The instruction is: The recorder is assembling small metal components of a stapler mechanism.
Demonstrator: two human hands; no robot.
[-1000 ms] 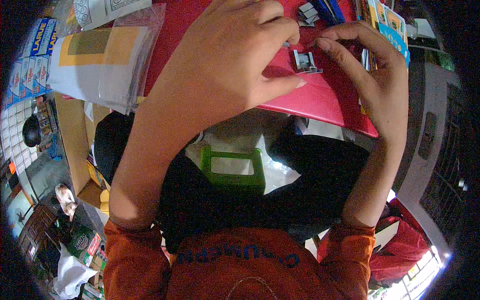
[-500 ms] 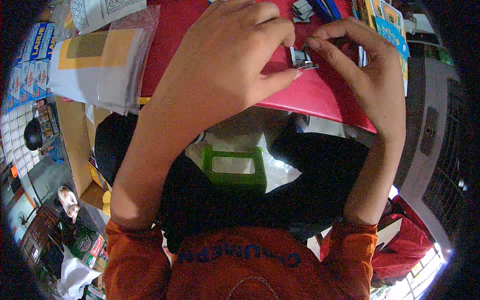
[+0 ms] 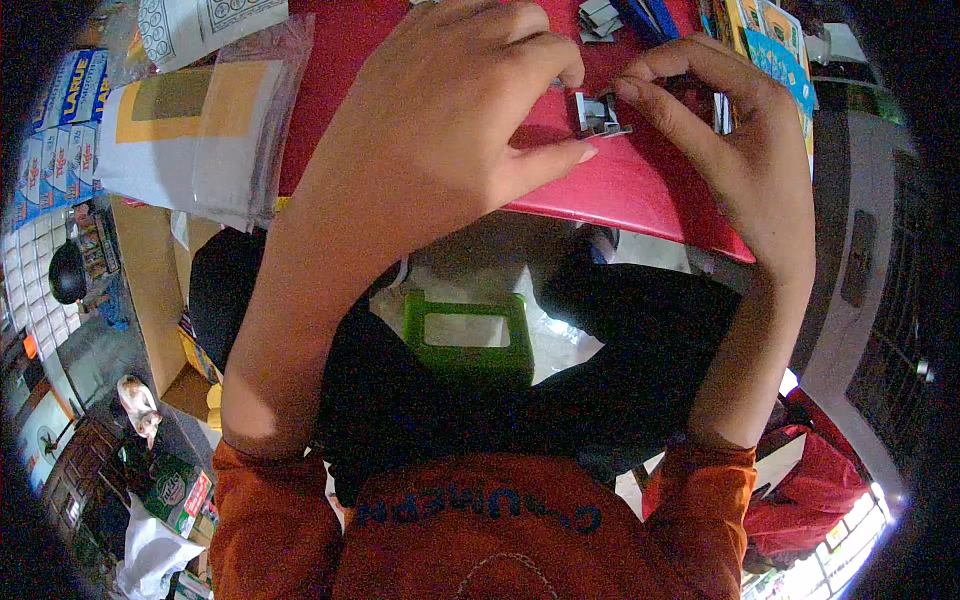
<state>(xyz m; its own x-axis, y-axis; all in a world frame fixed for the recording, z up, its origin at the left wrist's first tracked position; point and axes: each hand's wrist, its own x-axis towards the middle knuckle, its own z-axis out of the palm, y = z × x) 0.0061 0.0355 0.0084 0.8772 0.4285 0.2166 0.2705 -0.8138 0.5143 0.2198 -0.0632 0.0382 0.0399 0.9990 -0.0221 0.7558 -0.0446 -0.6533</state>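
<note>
On the red table (image 3: 560, 192) lies a small grey-and-white angular piece (image 3: 590, 112), between my two hands. My left hand (image 3: 470, 115) arches over the table from the left, its thumb and forefinger apart on either side of the piece without closing on it; its other fingers are partly hidden. Just right of the piece, my right hand (image 3: 735, 115) pinches thumb and forefinger together. Whatever is between those fingertips is too small to make out. Beyond the hands sit several similar grey pieces (image 3: 600, 18) in a small pile, next to a long blue object (image 3: 648, 18).
Clear plastic sleeves with paper (image 3: 190, 130) cover the table's left side. Colourful booklets or papers (image 3: 775, 60) lie at the right edge. Under the table stands a green plastic stool (image 3: 465, 360). A cat (image 3: 138, 405) is on the floor at left, near boxes.
Both hands keep nearly the same pose. The small piece appears slightly further left, and the view has shifted a little.
</note>
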